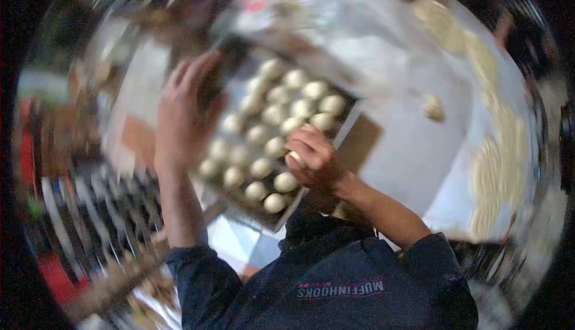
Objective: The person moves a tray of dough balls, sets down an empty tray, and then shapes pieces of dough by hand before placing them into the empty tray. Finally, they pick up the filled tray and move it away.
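A dark rectangular tray with a pale rim holds several rows of round, pale dough balls. Over its near right side, my right hand has its fingers curled round a dough ball, which peeks out between them. My left hand, smeared by motion, is at the tray's left side. Its fingers are stretched out with the thumb apart, and no object shows between them.
The tray stands on a pale, floured worktable. A lone lump of dough lies to the right, and long ridged dough strips run along the far right edge. A rack of stacked trays stands at the lower left.
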Tool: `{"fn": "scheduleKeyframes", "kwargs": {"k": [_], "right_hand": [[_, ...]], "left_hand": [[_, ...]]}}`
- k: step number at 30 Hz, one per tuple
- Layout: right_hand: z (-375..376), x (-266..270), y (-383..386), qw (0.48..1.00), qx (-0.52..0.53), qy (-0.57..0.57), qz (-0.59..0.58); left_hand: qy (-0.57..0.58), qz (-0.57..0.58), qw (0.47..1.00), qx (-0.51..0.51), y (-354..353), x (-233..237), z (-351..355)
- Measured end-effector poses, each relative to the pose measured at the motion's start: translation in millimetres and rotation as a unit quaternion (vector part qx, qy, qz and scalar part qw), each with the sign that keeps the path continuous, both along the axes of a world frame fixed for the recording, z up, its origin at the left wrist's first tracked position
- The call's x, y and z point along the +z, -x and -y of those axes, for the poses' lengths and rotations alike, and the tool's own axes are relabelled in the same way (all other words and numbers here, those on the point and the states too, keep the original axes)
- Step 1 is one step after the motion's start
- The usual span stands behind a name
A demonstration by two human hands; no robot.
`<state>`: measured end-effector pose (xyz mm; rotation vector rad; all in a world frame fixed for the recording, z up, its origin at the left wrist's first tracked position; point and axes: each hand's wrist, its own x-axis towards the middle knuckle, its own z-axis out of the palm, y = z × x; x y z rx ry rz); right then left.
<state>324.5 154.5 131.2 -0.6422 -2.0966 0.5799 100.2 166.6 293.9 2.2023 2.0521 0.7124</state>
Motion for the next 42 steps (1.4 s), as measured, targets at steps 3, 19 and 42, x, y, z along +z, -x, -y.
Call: {"fn": "scheduleKeyframes", "kwargs": {"k": [3, 19, 42], "right_hand": [[-15, -26, -181, 0.964, -0.238, 0.056, 0.102], [88, -69, -602, 0.778, -0.595, 0.199, 0.036], [68, -50, -336, 0.785, -0.471, 0.282, -0.288]], "left_hand": [[-0.019, 0.044, 0.969, -0.241, -151, -11, -86], [0.230, -0.029, 0.934, -0.272, -921, -241, -445], [0.398, 0.736, 0.502, -0.221, -453, -243, -7]]}}
